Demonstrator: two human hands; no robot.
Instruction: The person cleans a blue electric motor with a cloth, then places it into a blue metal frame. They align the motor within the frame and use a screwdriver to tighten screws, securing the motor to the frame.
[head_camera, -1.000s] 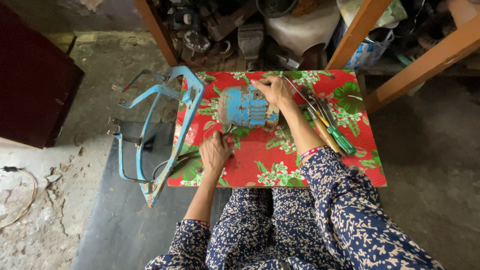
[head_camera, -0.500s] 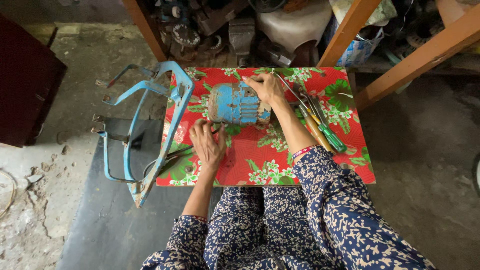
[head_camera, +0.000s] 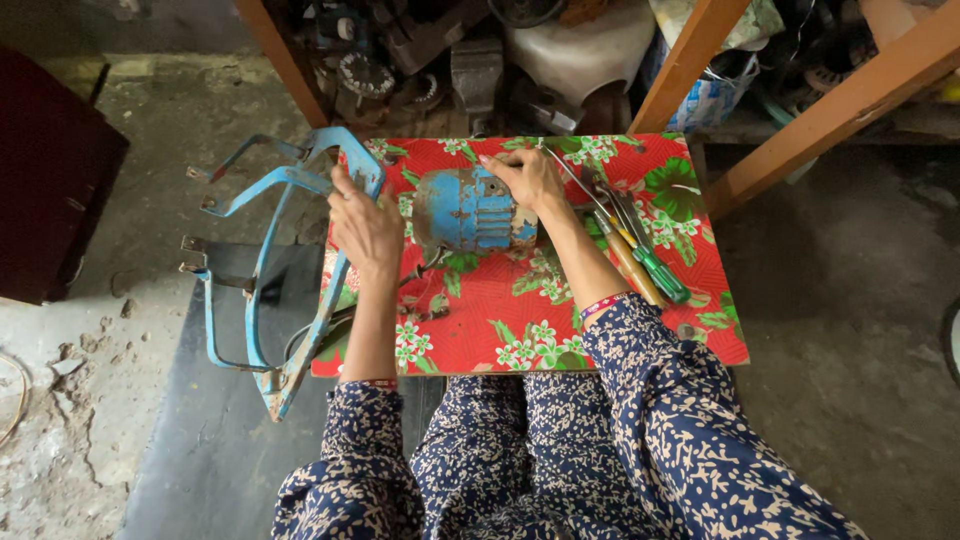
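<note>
A worn blue electric motor (head_camera: 465, 210) lies on its side on a low table under a red flowered cloth (head_camera: 500, 320). My right hand (head_camera: 530, 180) grips the motor's far right end. My left hand (head_camera: 365, 230) has reached to the table's left edge, and its fingers curl over a bar of a blue metal frame (head_camera: 260, 290). That frame leans against the table and rests on the floor. My arms, in dark blue flowered sleeves, cross the table's near edge.
Several screwdrivers with green and yellow handles (head_camera: 640, 260) lie to the right of the motor. A black mat (head_camera: 190, 440) covers the floor on the left, beside a dark cabinet (head_camera: 50, 210). Metal parts (head_camera: 470, 60) and slanted wooden beams (head_camera: 830, 105) crowd the back.
My left hand has left the cloth near the table's front and moved up and left onto the blue frame. My right hand has stayed on the motor.
</note>
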